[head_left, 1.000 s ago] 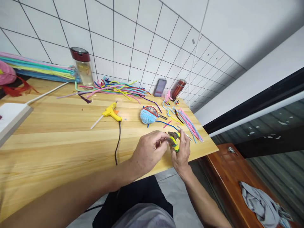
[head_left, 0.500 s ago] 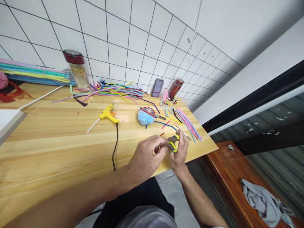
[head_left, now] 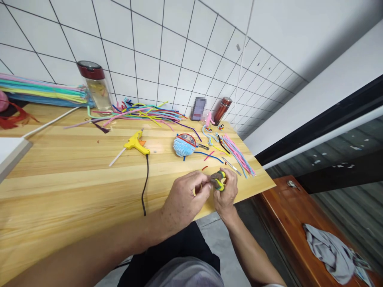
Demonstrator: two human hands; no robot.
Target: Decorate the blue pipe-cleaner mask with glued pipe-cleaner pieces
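My right hand (head_left: 226, 192) is closed round the yellow-green handles of a pair of pliers (head_left: 217, 180), whose dark jaws point left. My left hand (head_left: 188, 196) is pinched at the jaws; what its fingertips hold is too small to make out. Both hands are above the front edge of the wooden table (head_left: 89, 187). Beyond them lies a round light-blue piece (head_left: 183, 145) with a red-rimmed top. Near the pliers are a short red piece (head_left: 204, 168), a silver pen-like tool (head_left: 231, 166) and a dark blue stem (head_left: 209, 155).
A yellow glue gun (head_left: 137, 143) with a black cord lies left of centre. Colourful fuzzy stems (head_left: 143, 113), a glass bottle (head_left: 98, 89), a phone (head_left: 198, 109) and a red flask (head_left: 223, 111) are along the wall. Pink and blue stems (head_left: 237, 154) lie at right.
The fingers of my right hand have closed further round the pliers, and the handles have come closer together. My left hand has hardly moved.
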